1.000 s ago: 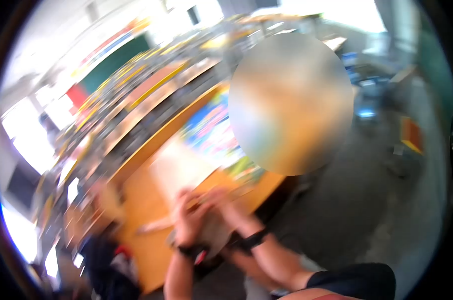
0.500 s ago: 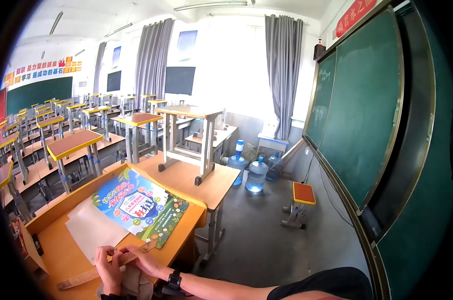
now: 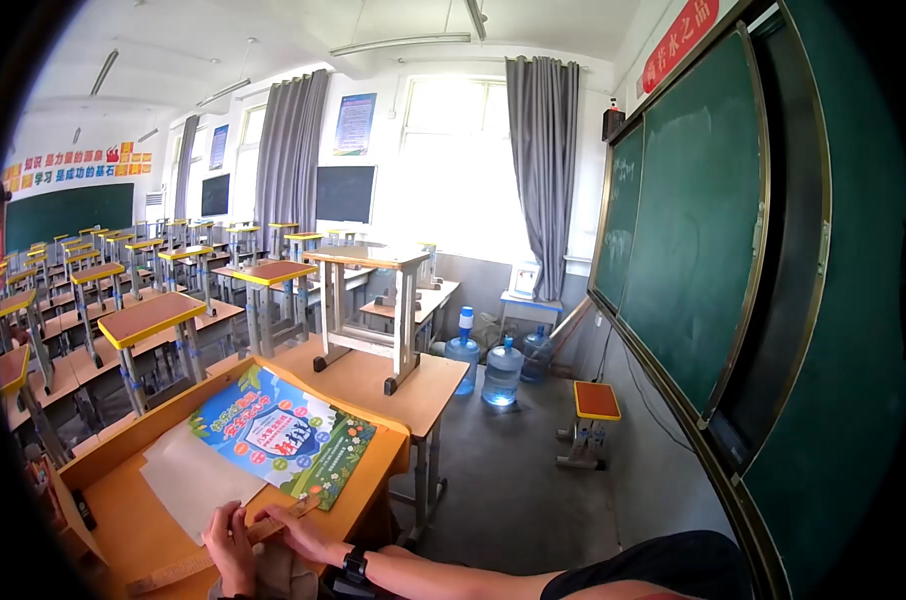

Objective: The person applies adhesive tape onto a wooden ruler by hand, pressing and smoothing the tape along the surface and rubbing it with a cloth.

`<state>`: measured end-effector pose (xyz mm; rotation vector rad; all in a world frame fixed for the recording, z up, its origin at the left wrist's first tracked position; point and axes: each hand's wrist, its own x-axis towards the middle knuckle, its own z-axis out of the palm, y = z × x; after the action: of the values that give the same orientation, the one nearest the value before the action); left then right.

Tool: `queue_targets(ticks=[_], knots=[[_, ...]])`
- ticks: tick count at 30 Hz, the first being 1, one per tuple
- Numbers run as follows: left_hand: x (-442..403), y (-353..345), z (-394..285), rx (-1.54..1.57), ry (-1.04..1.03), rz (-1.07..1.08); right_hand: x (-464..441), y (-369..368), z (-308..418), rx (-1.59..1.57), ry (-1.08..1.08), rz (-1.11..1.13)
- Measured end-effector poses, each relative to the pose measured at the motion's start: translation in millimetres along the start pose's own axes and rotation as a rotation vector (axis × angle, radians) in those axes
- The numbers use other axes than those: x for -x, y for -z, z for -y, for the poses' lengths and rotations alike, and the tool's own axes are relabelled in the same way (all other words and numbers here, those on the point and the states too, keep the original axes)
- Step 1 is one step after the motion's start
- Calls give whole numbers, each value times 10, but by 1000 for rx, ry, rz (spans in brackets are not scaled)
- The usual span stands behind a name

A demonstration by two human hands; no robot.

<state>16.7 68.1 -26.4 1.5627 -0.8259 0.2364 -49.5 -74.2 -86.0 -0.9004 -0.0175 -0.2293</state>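
Observation:
At the bottom, my left hand [image 3: 231, 548] has its fingers bent together beside a long wooden ruler-like strip [image 3: 178, 572] on the orange desk. My right hand [image 3: 298, 532] closes round the strip's other part, close to my left. A greyish cloth [image 3: 278, 572] lies beneath both hands. Just beyond them are a blank pale sheet [image 3: 198, 480] and a colourful printed poster [image 3: 283, 430], whose lower corner lies near the strip's far end. What my left fingertips pinch is too small to name.
The orange desk [image 3: 123, 505] has a box [image 3: 68, 510] at its left. Behind it, a stool [image 3: 368, 300] stands on a wooden table [image 3: 438, 385]. Water bottles [image 3: 501, 372], a small red-topped stool [image 3: 597, 400] and a chalkboard [image 3: 698, 210] are to the right.
The view has swung from the blurred room towards the windows and chalkboard, then slightly further right. Both hands remain at the strip, slightly further right in the view than half a second ago.

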Motion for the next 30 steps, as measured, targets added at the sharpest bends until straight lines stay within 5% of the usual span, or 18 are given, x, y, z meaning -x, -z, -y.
queue_targets(ticks=[13,23,28,30], knots=[[-54,23,-56,-84,-213,-49,-72,63,-60,-18,-16,-27],[-28,120,-200,-29,49,21,50,-90,-83,62,26,-160],[172,120,105,-113,-27,44,113,13,-387,225,100,-291],[-71,137,-33,-148,-112,28,38,-246,-26,26,67,-177]])
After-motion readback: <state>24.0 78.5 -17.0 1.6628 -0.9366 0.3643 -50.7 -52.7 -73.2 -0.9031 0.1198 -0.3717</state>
